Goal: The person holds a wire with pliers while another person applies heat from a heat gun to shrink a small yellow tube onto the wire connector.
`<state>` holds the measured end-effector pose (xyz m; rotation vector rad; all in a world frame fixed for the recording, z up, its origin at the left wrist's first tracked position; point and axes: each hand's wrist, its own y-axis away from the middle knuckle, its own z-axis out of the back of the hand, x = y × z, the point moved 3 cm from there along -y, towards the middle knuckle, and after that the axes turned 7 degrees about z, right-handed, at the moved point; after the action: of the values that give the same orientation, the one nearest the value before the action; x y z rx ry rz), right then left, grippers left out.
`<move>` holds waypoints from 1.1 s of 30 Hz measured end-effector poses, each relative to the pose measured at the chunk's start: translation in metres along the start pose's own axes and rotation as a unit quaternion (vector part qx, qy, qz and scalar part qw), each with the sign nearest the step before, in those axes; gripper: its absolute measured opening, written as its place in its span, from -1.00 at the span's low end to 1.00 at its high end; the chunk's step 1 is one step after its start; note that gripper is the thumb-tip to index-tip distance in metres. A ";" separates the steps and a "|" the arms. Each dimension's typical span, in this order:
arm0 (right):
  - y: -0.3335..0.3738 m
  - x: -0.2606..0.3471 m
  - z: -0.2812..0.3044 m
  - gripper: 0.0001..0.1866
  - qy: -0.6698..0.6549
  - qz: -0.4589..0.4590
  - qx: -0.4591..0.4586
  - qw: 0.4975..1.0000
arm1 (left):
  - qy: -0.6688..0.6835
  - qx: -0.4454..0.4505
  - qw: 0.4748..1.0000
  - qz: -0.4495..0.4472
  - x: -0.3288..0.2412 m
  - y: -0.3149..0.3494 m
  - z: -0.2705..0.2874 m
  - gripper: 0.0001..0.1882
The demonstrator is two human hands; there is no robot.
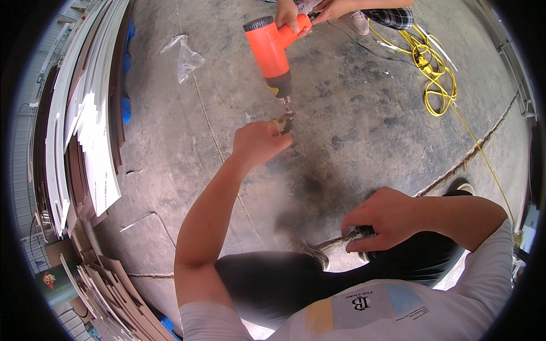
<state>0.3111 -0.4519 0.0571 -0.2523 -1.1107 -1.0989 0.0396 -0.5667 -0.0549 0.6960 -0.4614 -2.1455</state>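
Fingers of the right hand (384,219) are curled; whether they pinch something, I cannot tell. Farther, the left hand (259,143) pinches a small yellowish piece (279,123) between its fingers, just beside the metal tip (287,105) of an orange power tool (267,54) in a co-worker's hands (288,16).

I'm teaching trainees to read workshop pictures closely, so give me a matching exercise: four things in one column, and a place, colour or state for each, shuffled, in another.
Things
1. tool
2. cord
3. plastic
4. left hand

Descriptions
A. clear and crumpled, on the floor
B. at the tool's tip, gripping a small piece
C. orange and dark, held by another person's hand
D. yellow, in loose loops

Pairs: 1-C, 2-D, 3-A, 4-B
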 end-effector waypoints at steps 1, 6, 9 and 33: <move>0.000 0.000 0.000 -0.63 0.000 -0.003 0.003 1.000 | -0.001 -0.002 1.000 -0.001 0.001 0.000 0.000 -0.59; 0.001 0.000 0.000 -0.64 0.000 -0.003 -0.001 1.000 | 0.009 -0.019 1.000 -0.007 -0.002 0.001 0.000 -0.61; 0.001 0.000 0.000 -0.64 -0.004 -0.007 0.003 1.000 | 0.009 -0.024 1.000 -0.011 -0.003 0.002 0.000 -0.62; 0.001 0.001 0.000 -0.62 0.000 -0.013 0.016 1.000 | 0.022 -0.022 0.999 0.001 -0.003 0.003 -0.002 -0.64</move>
<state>0.3120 -0.4522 0.0576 -0.2142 -1.1337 -1.1040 0.0439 -0.5662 -0.0540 0.7169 -0.3890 -2.1274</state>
